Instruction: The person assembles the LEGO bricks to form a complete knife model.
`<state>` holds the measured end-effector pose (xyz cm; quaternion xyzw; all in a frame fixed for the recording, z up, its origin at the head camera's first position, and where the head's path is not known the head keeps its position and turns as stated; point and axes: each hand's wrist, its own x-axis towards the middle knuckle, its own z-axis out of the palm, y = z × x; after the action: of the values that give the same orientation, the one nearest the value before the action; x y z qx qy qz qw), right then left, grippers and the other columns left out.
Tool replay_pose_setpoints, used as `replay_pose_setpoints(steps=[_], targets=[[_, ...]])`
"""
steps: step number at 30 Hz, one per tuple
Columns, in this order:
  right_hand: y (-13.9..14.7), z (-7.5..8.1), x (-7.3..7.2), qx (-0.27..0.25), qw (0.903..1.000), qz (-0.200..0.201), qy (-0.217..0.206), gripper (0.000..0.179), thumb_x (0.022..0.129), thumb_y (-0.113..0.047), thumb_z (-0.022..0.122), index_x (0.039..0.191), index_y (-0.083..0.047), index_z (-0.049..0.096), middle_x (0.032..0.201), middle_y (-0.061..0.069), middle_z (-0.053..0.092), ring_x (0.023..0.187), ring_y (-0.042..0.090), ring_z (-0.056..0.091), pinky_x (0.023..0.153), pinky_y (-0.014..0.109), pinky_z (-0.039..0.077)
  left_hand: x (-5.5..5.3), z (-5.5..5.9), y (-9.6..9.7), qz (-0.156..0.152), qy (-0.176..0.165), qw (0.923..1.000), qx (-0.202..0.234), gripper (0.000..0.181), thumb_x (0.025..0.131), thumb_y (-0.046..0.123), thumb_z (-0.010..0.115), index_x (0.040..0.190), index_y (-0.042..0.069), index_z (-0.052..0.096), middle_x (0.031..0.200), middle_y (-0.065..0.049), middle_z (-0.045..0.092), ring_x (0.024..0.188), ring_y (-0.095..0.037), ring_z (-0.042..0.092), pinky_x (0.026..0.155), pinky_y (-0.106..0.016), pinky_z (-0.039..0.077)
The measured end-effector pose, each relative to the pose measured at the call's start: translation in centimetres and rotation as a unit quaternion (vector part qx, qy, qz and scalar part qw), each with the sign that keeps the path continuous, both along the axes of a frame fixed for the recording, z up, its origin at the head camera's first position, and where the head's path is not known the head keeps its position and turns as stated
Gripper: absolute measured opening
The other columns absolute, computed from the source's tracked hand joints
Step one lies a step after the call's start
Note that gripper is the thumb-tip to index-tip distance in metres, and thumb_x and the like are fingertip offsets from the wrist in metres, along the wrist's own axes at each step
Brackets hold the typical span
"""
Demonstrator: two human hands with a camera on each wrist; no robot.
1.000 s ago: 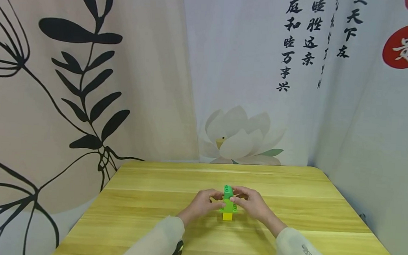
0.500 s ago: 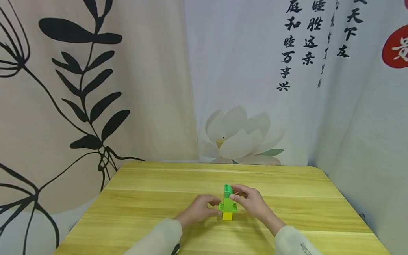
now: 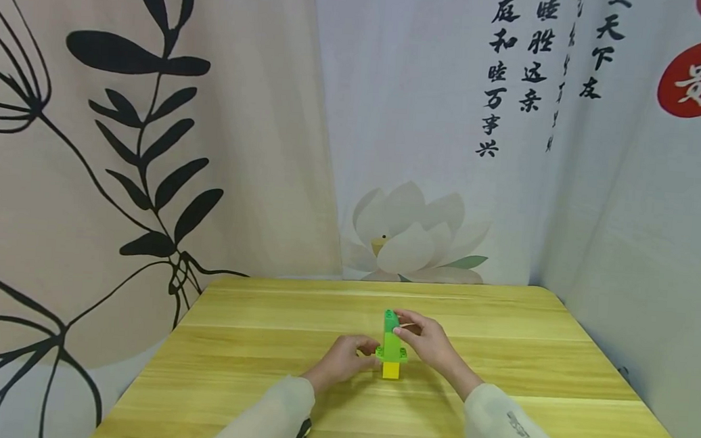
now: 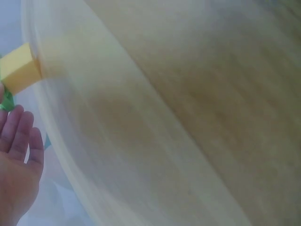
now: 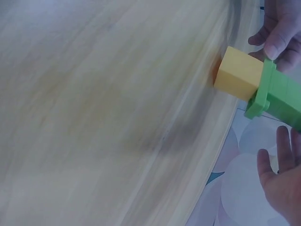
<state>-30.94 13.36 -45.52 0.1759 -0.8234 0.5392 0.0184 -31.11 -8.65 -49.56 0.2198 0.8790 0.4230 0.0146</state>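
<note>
A small toy brick tower stands on the table. At its base is a yellow block (image 3: 391, 371), also seen in the left wrist view as a yellow block (image 4: 19, 70). A light green studded plate (image 5: 257, 101) juts out on both sides above it. Higher up come a light green brick (image 3: 392, 346) and a darker green sloped brick (image 3: 389, 322). My left hand (image 3: 343, 360) pinches the plate's left end, with its thumb against it. My right hand (image 3: 430, 343) pinches the darker green brick from the right. Some fingertips are hidden behind the tower.
The wooden table (image 3: 241, 388) has its far edge behind the tower. Printed curtains (image 3: 431, 116) hang behind and along the right side, one bearing a lotus picture. Both forearms wear pale sleeves (image 3: 269, 417).
My left hand has shifted down from the light green brick to the plate's end. My right hand and the tower's top have risen slightly in view. The yellow base stays nearly in place.
</note>
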Motion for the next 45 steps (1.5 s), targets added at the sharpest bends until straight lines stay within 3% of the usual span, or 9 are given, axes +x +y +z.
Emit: replay_pose_setpoints(steps=[5,10,17,22,30,39,45], targets=[[-0.2,-0.2,-0.3,-0.005,1.0000,-0.006,0.006,0.045,0.097,-0.006,0.063,0.141,-0.008,0.055,0.125,0.013,0.063,0.105,0.027,0.065,0.087,0.038,0.054,0.0,-0.1,-0.1,-0.006,-0.017,0.9998,0.010,0.029,0.093,0.024,0.071,0.119,0.009,0.071,0.101,0.008,0.068,0.095,-0.010,0.060,0.083,-0.032,0.052],[-0.2,-0.4,-0.8,-0.005,0.9999,-0.014,-0.004,0.044,0.097,-0.005,0.063,0.141,-0.008,0.056,0.124,0.014,0.062,0.101,0.024,0.064,0.086,0.038,0.054,0.1,-0.3,-0.1,-0.012,-0.021,0.9993,0.029,0.031,0.092,0.023,0.073,0.119,0.007,0.070,0.100,0.006,0.069,0.093,-0.011,0.062,0.082,-0.032,0.052],[0.4,-0.9,-1.5,-0.003,0.9985,0.037,-0.041,0.059,0.093,0.000,0.066,0.148,-0.007,0.045,0.136,0.021,0.052,0.114,0.035,0.059,0.088,0.040,0.054,0.1,-0.5,-0.1,-0.012,-0.031,0.9989,0.034,0.031,0.092,0.024,0.073,0.119,0.007,0.069,0.101,0.006,0.068,0.094,-0.011,0.062,0.082,-0.032,0.053],[0.6,-1.0,-1.8,0.005,0.9974,0.043,-0.059,0.064,0.092,0.002,0.067,0.150,-0.008,0.042,0.140,0.021,0.049,0.120,0.038,0.055,0.090,0.044,0.053,0.0,-0.6,-0.3,-0.015,-0.029,0.9988,0.036,0.029,0.092,0.024,0.073,0.117,0.009,0.070,0.101,0.006,0.069,0.095,-0.012,0.062,0.081,-0.032,0.053],[0.5,-1.4,-2.0,0.007,0.9969,0.041,-0.067,0.063,0.093,0.002,0.066,0.150,-0.008,0.042,0.139,0.021,0.051,0.120,0.038,0.056,0.091,0.045,0.052,0.0,-0.8,-0.4,-0.021,-0.026,0.9987,0.040,0.025,0.091,0.023,0.074,0.113,0.009,0.072,0.098,0.006,0.070,0.091,-0.010,0.063,0.080,-0.031,0.053],[0.9,-1.9,-2.0,0.008,0.9918,0.086,-0.093,0.070,0.093,-0.003,0.067,0.154,-0.007,0.034,0.145,0.024,0.044,0.124,0.042,0.052,0.093,0.046,0.051,0.1,-1.0,-0.6,-0.027,-0.023,0.9990,0.026,0.024,0.093,0.027,0.072,0.113,0.013,0.073,0.099,0.009,0.070,0.092,-0.008,0.063,0.082,-0.030,0.052],[0.9,-2.1,-2.0,0.004,0.9911,0.086,-0.102,0.070,0.091,-0.005,0.070,0.152,-0.005,0.035,0.142,0.024,0.048,0.124,0.044,0.051,0.093,0.048,0.050,0.2,-1.0,-0.8,-0.032,-0.017,0.9991,0.021,0.023,0.094,0.025,0.071,0.112,0.011,0.074,0.098,0.009,0.070,0.091,-0.008,0.063,0.081,-0.029,0.052]])
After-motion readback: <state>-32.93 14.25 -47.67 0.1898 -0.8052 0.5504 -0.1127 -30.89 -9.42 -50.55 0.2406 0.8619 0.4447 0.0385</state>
